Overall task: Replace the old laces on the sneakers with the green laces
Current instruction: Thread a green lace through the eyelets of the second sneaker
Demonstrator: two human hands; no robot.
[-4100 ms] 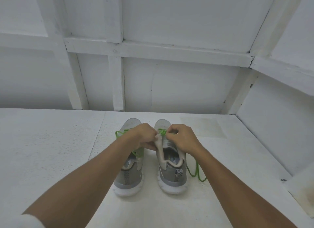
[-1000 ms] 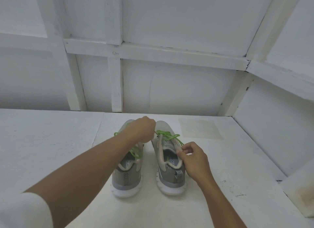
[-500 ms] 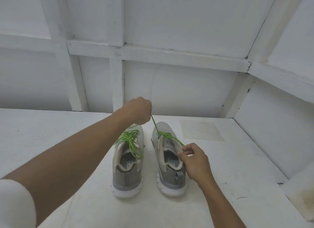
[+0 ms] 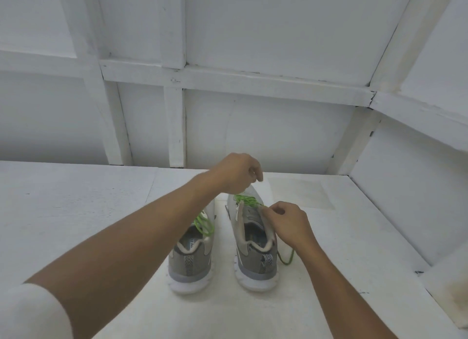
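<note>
Right hand pinches the green lace at the upper eyelets of the right sneaker; a loose end trails on the bench beside the heel. The left sneaker, laced green, stands alongside, a gap between. Left hand hovers above the right toe, fingers curled; whether it holds lace cannot be told. The bench runs wide leftward; a side wall bounds it rightward, a back wall beyond.

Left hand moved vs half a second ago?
Yes. The left hand shifted right, away from the white wall post, and is now over the toe of the right shoe instead of the left shoe.
</note>
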